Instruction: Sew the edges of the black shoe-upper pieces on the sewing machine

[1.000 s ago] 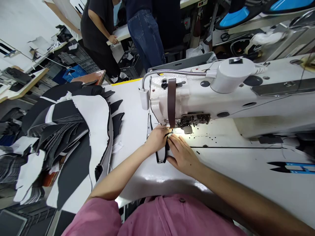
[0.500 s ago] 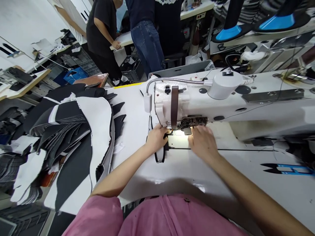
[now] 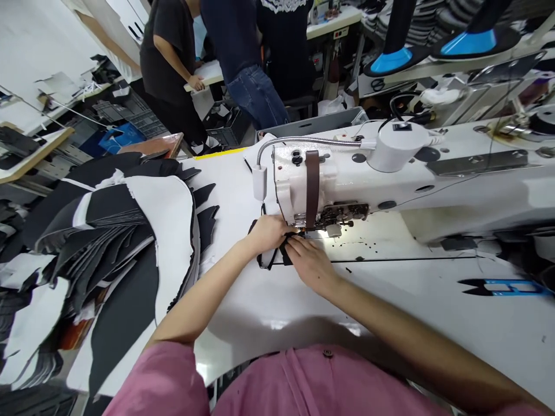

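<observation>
A sewing workshop: a sewing machine [image 3: 347,173] stands just beyond the grip [image 3: 269,233], stacked fabric pieces [image 3: 108,231] lie left of it, thread cones [image 3: 392,58] beyond to the right

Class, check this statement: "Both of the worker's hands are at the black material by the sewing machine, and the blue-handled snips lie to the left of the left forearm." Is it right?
Not quite: the head view shows the snips to the right of the right forearm. The rest stands.
</observation>
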The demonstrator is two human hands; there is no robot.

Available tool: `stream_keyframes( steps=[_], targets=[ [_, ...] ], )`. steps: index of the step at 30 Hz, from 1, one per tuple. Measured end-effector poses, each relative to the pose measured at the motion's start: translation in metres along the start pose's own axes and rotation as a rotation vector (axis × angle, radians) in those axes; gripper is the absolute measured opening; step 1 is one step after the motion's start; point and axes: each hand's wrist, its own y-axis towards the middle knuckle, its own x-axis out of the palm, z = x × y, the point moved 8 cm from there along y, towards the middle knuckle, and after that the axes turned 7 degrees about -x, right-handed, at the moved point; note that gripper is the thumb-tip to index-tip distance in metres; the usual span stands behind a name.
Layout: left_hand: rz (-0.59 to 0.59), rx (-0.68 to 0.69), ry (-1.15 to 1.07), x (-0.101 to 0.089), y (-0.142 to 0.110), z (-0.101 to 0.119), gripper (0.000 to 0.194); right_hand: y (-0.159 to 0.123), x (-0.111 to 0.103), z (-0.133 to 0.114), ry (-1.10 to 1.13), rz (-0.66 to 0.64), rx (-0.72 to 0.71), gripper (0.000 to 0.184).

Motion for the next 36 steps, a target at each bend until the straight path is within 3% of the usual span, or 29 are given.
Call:
stream_keyframes(
  steps=[3, 9, 13, 24, 30, 36],
  targets=[
    [-0.060, 0.091, 0.179, 0.013, -0.016, 0.022, 0.023, 0.003, 0.006, 0.007, -0.005, 0.007, -0.032, 0.026],
    [-0.120, -0.079, 0.186, 0.027, -0.030, 0.048, 0.029, -0.017, -0.020, 0.026, 0.132, -0.050, -0.247, 0.026],
    [-0.123, -0.168, 0.128, 0.025, -0.029, 0.055, 0.032, -0.017, -0.024, 0.031, 0.156, -0.100, -0.291, 0.028],
    [-0.105, -0.257, 0.072, 0.026, -0.027, 0.055, 0.040, -0.020, -0.017, 0.038, 0.232, -0.036, -0.242, 0.030],
    [-0.099, -0.228, 0.079, 0.023, -0.024, 0.056, 0.033, -0.026, -0.013, 0.041, 0.095, -0.088, -0.154, 0.025],
    [-0.132, -0.229, 0.118, 0.020, -0.026, 0.058, 0.032, -0.026, -0.015, 0.032, 0.050, -0.035, -0.136, 0.027]
  ],
)
